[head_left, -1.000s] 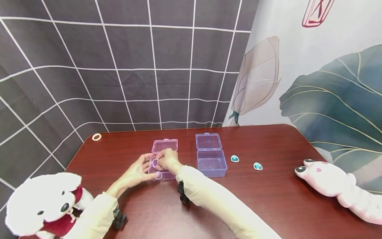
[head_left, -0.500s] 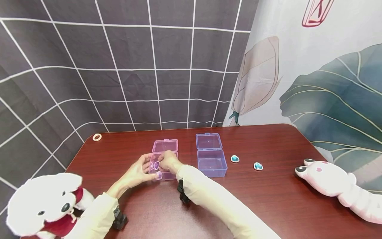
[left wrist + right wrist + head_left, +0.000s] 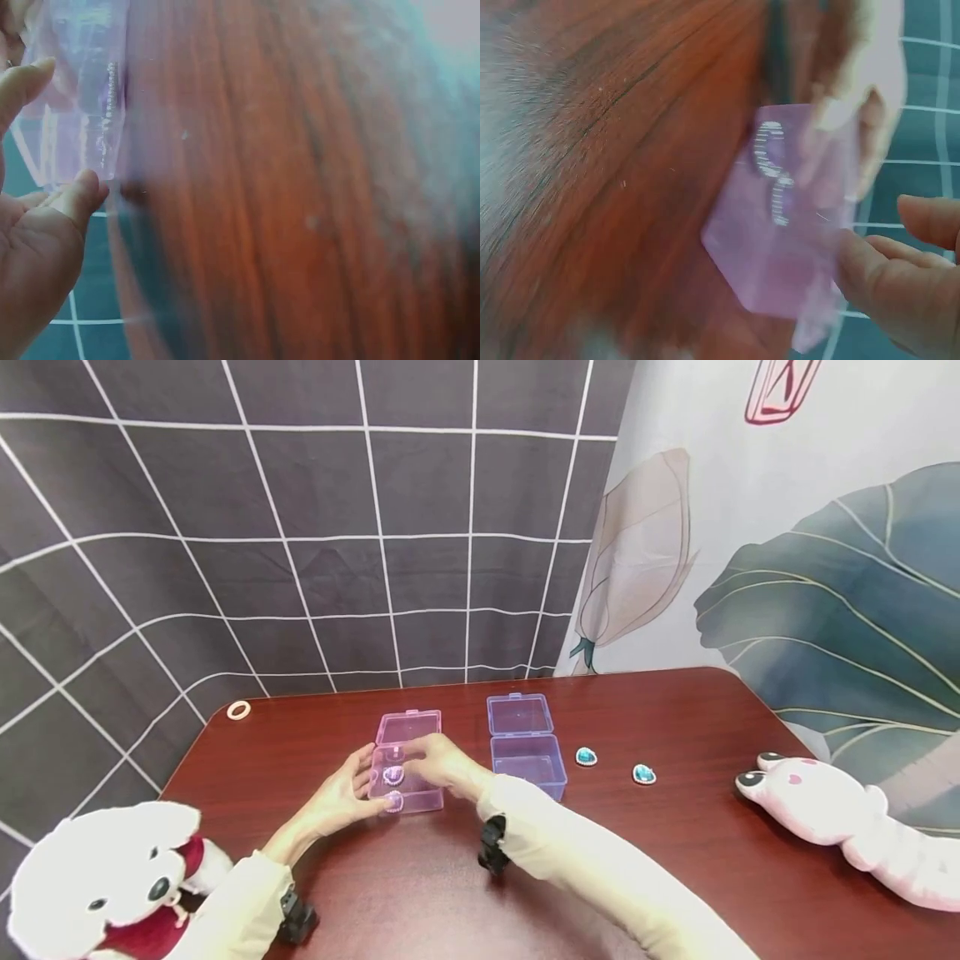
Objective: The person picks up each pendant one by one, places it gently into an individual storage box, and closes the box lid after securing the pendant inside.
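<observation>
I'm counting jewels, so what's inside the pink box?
In the pink box, two purple gems show toward its left side. The right hand covers the box's back right part, so whether anything lies there cannot be seen.

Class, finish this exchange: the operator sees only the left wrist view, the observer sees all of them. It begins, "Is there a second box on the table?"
Observer: Yes, a blue box stands open to the right of the pink box.
Operator: Anything past it?
Observer: Two teal gems lie to its right.
Operator: And at the far left?
Observer: A pale ring lies near that corner of the table.
</observation>
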Action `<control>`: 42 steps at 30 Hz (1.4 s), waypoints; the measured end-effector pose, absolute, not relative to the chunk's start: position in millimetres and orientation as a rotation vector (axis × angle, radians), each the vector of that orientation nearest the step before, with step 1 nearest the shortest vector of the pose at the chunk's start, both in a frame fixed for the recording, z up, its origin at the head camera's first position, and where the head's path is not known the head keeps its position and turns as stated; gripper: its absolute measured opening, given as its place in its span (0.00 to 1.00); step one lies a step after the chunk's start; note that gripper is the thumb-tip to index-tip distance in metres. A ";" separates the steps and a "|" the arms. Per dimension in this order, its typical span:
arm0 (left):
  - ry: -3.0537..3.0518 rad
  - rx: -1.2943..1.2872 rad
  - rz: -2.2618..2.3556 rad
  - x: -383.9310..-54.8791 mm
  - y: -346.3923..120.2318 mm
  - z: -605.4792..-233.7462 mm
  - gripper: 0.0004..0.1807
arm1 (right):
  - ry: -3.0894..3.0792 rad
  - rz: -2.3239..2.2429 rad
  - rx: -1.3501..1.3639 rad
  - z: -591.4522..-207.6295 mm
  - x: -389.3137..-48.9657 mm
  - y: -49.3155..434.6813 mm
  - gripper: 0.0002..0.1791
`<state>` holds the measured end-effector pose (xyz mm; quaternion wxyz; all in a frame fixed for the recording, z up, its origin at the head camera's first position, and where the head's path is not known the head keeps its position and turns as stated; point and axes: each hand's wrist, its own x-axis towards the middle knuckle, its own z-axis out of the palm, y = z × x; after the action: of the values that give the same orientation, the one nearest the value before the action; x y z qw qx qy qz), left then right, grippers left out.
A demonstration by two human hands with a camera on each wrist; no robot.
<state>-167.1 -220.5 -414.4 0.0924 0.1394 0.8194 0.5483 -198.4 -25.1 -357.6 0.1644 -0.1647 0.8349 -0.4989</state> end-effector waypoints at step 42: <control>2.211 0.421 1.963 -181.5 -52.8 -418.7 0.50 | 2.779 -1.237 -0.259 -401.7 -199.2 282.4 0.10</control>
<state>-181.5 -52.8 -418.7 0.0775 0.1404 0.7381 0.6553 -199.2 282.4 -401.7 0.0444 -0.0848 0.9094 -0.4048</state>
